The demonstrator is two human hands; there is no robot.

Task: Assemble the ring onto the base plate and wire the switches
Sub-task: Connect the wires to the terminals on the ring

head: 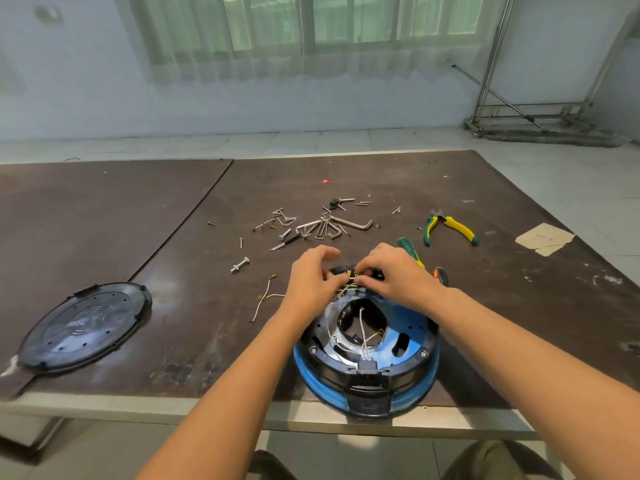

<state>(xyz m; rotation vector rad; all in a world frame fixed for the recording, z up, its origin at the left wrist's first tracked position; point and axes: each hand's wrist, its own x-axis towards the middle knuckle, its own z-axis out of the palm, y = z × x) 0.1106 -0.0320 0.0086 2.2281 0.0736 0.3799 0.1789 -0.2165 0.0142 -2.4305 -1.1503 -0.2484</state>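
Observation:
A round blue appliance body [420,377] lies upside down at the table's near edge, with a black ring [412,360] seated on it and white wires [363,336] running across its open middle. My left hand [313,280] and my right hand [396,275] meet at the far rim, where the fingertips of both pinch a white wire beside a black switch block [375,273]. The wire's end is hidden by my fingers. A black round base plate [86,327] lies flat at the left.
Loose white wires [265,301] lie left of my left hand. Hex keys [329,228], bolts and screws are scattered behind the hands. Green-yellow pliers [448,228] and two screwdrivers [410,251] lie to the right. A paper scrap [543,237] lies far right.

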